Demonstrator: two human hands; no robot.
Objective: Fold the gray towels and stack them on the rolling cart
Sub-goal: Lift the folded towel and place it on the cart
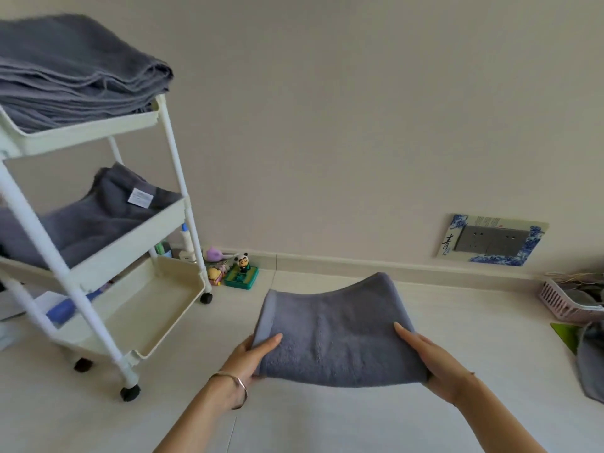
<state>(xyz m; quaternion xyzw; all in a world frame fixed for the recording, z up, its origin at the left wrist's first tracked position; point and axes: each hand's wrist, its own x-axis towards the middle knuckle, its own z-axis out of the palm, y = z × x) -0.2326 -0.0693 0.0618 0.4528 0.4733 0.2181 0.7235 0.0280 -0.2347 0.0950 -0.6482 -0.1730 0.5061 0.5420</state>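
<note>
Both hands are holding one folded towel (330,335) level above the floor (359,420), to the right of the cart (98,279). The left hand (251,358) is closing its grip on the near left corner, thumb on top and fingers beneath. The right hand (434,364) is gripping the near right edge the same way. The far edge is bowing upward, unsupported.

The top tray (91,132) is already carrying a tall stack (72,76) of folded towels; the middle tray (130,243) is holding further gray towels (98,214), lying less neatly. More gray cloth (591,364) is lying at the right frame edge.

Judged step: carrying the folded towel to the cart.

Procedure for a clean placement:
- Keep both grips firm so that the layers are not sliding apart.
- Hold the towel flat while moving left.
- Lower it squarely onto a stack, edges aligned.
- Withdraw the fingers sideways to avoid dragging the lower layer.
</note>
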